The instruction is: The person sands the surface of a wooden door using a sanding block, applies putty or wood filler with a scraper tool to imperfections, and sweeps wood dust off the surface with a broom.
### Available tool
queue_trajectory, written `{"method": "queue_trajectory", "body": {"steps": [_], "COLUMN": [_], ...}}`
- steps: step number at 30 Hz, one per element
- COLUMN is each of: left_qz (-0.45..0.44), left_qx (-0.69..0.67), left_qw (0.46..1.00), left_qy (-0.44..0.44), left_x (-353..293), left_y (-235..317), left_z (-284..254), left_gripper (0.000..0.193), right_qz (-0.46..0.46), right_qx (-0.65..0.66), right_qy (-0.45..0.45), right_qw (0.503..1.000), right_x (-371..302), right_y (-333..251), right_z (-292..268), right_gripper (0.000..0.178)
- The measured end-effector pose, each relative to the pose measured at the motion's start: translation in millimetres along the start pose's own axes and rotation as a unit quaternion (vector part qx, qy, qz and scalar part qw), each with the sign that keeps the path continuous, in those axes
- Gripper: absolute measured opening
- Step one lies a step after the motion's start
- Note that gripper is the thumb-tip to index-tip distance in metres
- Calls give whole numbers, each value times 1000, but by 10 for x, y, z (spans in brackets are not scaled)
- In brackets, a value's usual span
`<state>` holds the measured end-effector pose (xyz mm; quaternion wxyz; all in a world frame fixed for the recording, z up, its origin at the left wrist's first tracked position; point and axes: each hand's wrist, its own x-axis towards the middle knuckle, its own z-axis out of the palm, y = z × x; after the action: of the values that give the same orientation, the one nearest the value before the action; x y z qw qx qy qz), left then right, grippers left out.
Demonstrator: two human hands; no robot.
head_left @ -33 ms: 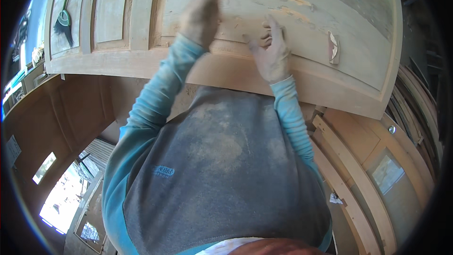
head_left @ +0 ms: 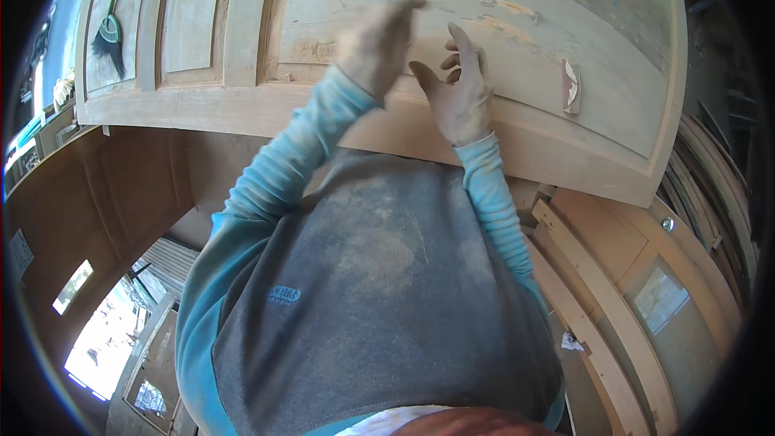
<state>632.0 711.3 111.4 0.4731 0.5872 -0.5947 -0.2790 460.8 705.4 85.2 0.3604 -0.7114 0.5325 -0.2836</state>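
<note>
A pale wooden panelled door (head_left: 533, 141) lies flat in front of me. Above its near edge is my left hand (head_left: 375, 44), blurred by motion, its fingers stretched out toward the far right and nothing visible in them. My right hand (head_left: 464, 93) hovers just beside it, thumb apart and fingers loosely bent, holding nothing. Both hands look dusty. To the right of my right hand, a folded piece of sandpaper (head_left: 571, 87), brown with a torn pale edge, rests on the door panel. Patches of yellowish filler (head_left: 508, 28) mark the wood beyond my hands.
A green-handled brush (head_left: 109, 40) with dark bristles lies at the door's far left. Long boards (head_left: 605, 291) lean below on the right, near a brown panel with a round knob (head_left: 668, 224). A curved brown panel (head_left: 121, 186) stands on the left. Stacked timber (head_left: 702, 178) is at far right.
My left hand has swung right, closer to my right hand. The right hand has shifted slightly left, its thumb now in clearer view. The sandpaper and brush stay in place.
</note>
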Motion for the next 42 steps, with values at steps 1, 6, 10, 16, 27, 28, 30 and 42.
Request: {"method": "queue_trajectory", "body": {"steps": [1,6,10,16,27,28,30,42], "left_qz": [-22,75,161,63,36,26,31,31], "left_qx": [22,11,133,371,395,397,399,398], "left_qw": [999,992,975,913,896,896,897,894], "left_qy": [-41,-102,-75,158,199,195,190,205], "left_x": [-30,-69,216,734,685,674,676,678], "left_y": [219,122,-146,-1761,-2210,-2187,-2104,-2275], "left_z": [116,487,95,-1168,-1348,-1344,-1326,-1312], "left_gripper": [54,59,70,47,37,37,37,36], "right_qz": [-22,-116,68,107,163,147,176,220], "right_qx": [-16,-102,-36,-112,250,277,341,298], "right_qy": [15,75,164,196,141,160,123,212], "right_qw": [1000,985,983,968,944,936,915,904], "right_x": [6,11,174,521,581,596,627,877], "right_y": [-39,22,216,535,411,407,502,643], "right_z": [27,-97,-329,-671,-740,-742,-898,-672], "right_gripper": [60,37,28,35,66,65,62,36]}}
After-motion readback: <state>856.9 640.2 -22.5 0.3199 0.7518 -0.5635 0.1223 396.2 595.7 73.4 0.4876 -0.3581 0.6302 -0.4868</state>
